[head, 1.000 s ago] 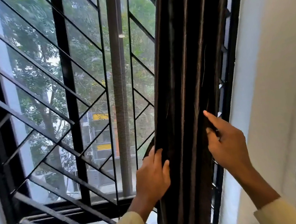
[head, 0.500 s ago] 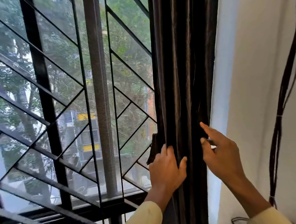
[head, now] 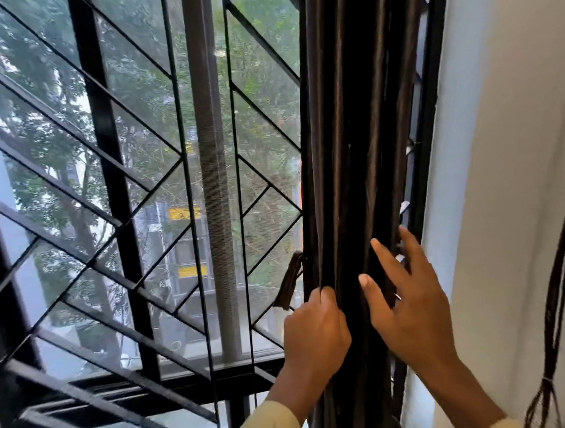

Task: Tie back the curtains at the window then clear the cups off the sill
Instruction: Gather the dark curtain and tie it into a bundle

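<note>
A dark brown curtain (head: 352, 125) hangs bunched in tight folds at the right side of the window. My left hand (head: 314, 332) grips the curtain's left edge, fingers curled round the folds. My right hand (head: 411, 305) lies on the curtain's right side with fingers spread and straight, reaching round toward its back. A dark tie-back strap (head: 289, 285) sticks out from the curtain's left edge just above my left hand. No cups are in view.
A black metal grille (head: 113, 199) with diagonal bars covers the window, with a mesh screen post (head: 214, 185) behind it. A white wall (head: 507, 198) stands right of the curtain. Dark cables (head: 559, 278) hang down the wall at the far right.
My left hand has gone from lying flat on the curtain to curling round its left edge. My right hand has shifted left onto the front folds. The camera has moved closer.
</note>
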